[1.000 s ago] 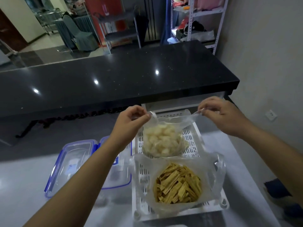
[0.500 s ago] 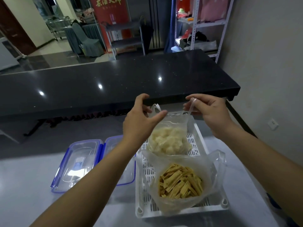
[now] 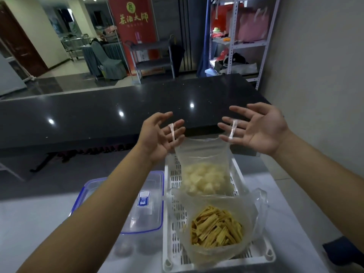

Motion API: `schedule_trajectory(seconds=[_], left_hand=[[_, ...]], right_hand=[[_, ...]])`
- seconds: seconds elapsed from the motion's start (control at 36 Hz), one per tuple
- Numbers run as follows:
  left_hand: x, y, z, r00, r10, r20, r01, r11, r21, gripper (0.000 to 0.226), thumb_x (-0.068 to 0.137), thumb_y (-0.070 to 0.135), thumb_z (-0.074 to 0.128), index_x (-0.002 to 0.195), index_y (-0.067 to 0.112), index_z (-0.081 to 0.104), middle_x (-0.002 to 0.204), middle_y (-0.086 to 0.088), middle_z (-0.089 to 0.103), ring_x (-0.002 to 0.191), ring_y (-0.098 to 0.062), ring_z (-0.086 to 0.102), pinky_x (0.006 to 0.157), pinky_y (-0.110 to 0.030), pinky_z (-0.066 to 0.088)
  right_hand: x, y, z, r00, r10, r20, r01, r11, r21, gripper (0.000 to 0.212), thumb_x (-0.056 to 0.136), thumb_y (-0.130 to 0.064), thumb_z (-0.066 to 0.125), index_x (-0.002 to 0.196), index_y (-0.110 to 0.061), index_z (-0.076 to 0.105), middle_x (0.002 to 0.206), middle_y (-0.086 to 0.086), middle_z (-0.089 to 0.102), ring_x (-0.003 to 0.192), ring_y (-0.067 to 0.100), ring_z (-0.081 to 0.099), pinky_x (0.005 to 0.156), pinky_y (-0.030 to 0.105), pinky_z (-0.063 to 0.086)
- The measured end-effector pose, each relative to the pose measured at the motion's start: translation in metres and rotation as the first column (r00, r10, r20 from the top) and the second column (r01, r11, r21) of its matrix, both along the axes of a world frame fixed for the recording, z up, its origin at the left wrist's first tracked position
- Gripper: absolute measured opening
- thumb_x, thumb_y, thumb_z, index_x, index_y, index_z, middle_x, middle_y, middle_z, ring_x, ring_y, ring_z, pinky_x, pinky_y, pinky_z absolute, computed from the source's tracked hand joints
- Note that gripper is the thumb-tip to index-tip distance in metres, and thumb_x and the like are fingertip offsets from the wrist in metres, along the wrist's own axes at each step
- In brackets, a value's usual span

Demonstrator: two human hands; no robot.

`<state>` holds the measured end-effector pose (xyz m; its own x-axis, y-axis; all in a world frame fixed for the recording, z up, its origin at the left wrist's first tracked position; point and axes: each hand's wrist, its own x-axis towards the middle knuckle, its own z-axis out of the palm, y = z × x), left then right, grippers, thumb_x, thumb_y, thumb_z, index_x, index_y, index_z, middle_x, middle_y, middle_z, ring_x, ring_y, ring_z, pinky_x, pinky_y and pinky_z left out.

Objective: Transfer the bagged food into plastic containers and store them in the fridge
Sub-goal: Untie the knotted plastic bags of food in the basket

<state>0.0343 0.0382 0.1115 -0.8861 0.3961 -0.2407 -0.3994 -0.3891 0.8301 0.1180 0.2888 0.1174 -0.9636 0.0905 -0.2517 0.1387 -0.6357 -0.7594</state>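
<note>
A clear bag of white food chunks (image 3: 204, 179) hangs over the far end of a white slotted tray (image 3: 167, 239). Its two handles are hooked over the spread fingers of my left hand (image 3: 160, 137) and my right hand (image 3: 258, 131), which stretch its mouth wide, palms facing each other. In front of it, inside the tray, sits a second open bag with yellow-brown sticks (image 3: 216, 227). Left of the tray lies a clear plastic container with blue rim and clips (image 3: 146, 205), partly hidden by my left forearm.
The tray and containers rest on a pale table (image 3: 29, 223). Beyond it runs a long glossy black counter (image 3: 98, 119). A grey wall (image 3: 315, 75) stands close on the right, and a metal shelf rack (image 3: 236, 44) is behind the counter.
Both hands rose and went from a pinch on the bag's handles to spread fingers with the handles hooked over them. The bag's mouth is pulled wider and higher.
</note>
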Motion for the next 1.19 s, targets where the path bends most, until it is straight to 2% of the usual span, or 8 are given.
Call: schedule_trajectory(seconds=[0.22,0.33,0.53,0.64,0.81,0.92,1.06,1.19], left_hand=[[-0.01,-0.007,0.025,0.975,-0.085,-0.204,0.081,0.996,-0.027,0.046,0.098,0.042,0.049,0.137,0.02,0.056,0.129,-0.019,0.066,0.11,-0.035,0.07,0.089,-0.046,0.057],[-0.011,0.0,0.012,0.977,-0.127,-0.169,0.098,0.981,-0.165,0.048,0.098,0.046,0.047,0.137,0.021,0.056,0.133,-0.018,0.063,0.111,-0.035,0.069,0.096,-0.047,0.054],[-0.006,0.001,-0.011,0.979,-0.18,-0.096,0.147,0.948,-0.283,0.048,0.097,0.046,0.051,0.135,0.017,0.059,0.134,-0.017,0.061,0.113,-0.039,0.067,0.086,-0.044,0.056],[-0.005,-0.005,-0.003,0.959,-0.22,-0.179,0.128,0.898,-0.42,0.048,0.097,0.051,0.049,0.134,0.022,0.06,0.129,-0.016,0.065,0.114,-0.033,0.067,0.095,-0.042,0.053],[0.019,-0.026,0.021,0.765,-0.388,-0.514,-0.15,0.669,-0.728,0.048,0.101,0.049,0.046,0.147,0.034,0.046,0.14,0.01,0.052,0.131,-0.013,0.049,0.11,-0.037,0.039],[0.037,-0.059,0.009,0.637,-0.487,-0.597,-0.429,0.42,-0.8,0.058,0.098,0.053,0.048,0.153,0.038,0.034,0.163,0.002,0.028,0.15,-0.015,0.022,0.121,-0.045,0.025],[0.049,-0.115,-0.041,0.733,-0.45,-0.51,-0.509,0.134,-0.85,0.066,0.095,0.059,0.045,0.155,0.039,0.026,0.168,-0.003,0.012,0.155,-0.025,0.007,0.124,-0.049,0.014],[0.055,-0.184,-0.098,0.889,-0.361,-0.281,-0.343,-0.121,-0.931,0.074,0.094,0.061,0.045,0.157,0.039,0.016,0.169,-0.002,0.003,0.155,-0.025,0.001,0.124,-0.046,0.013]], right_hand=[[-0.013,0.016,0.032,0.992,0.063,-0.107,-0.052,0.994,0.096,0.053,0.095,-0.045,0.045,0.135,-0.013,0.058,0.134,0.025,0.058,0.114,0.045,0.063,0.093,0.063,0.051],[-0.017,0.016,0.015,0.999,0.054,-0.001,-0.053,0.986,0.161,0.054,0.093,-0.048,0.048,0.132,-0.013,0.06,0.135,0.025,0.057,0.112,0.045,0.065,0.093,0.062,0.051],[-0.009,0.023,-0.01,0.988,-0.006,0.156,-0.044,0.948,0.316,0.052,0.091,-0.05,0.051,0.127,-0.014,0.065,0.133,0.02,0.059,0.11,0.043,0.066,0.098,0.055,0.05],[-0.004,0.022,0.011,0.981,0.016,0.194,-0.122,0.827,0.549,0.048,0.091,-0.055,0.05,0.123,-0.023,0.065,0.13,0.013,0.062,0.111,0.037,0.065,0.095,0.051,0.05],[0.026,-0.029,0.047,0.994,0.082,-0.078,0.038,0.411,0.911,0.041,0.094,-0.045,0.058,0.133,-0.033,0.059,0.127,-0.01,0.06,0.117,0.013,0.056,0.088,0.029,0.043],[0.061,-0.09,0.051,0.953,0.255,-0.165,0.113,0.207,0.972,0.05,0.089,-0.053,0.062,0.137,-0.042,0.053,0.132,-0.019,0.052,0.121,0.001,0.047,0.095,0.029,0.042],[0.097,-0.173,0.037,0.875,0.462,-0.146,0.14,0.047,0.989,0.06,0.089,-0.058,0.057,0.145,-0.046,0.039,0.158,-0.02,0.027,0.145,-0.001,0.019,0.114,0.024,0.019],[0.11,-0.238,0.006,0.797,0.598,-0.085,0.043,0.085,0.995,0.061,0.092,-0.058,0.053,0.147,-0.046,0.031,0.161,-0.026,0.011,0.147,-0.005,-0.004,0.114,0.018,0.002]])
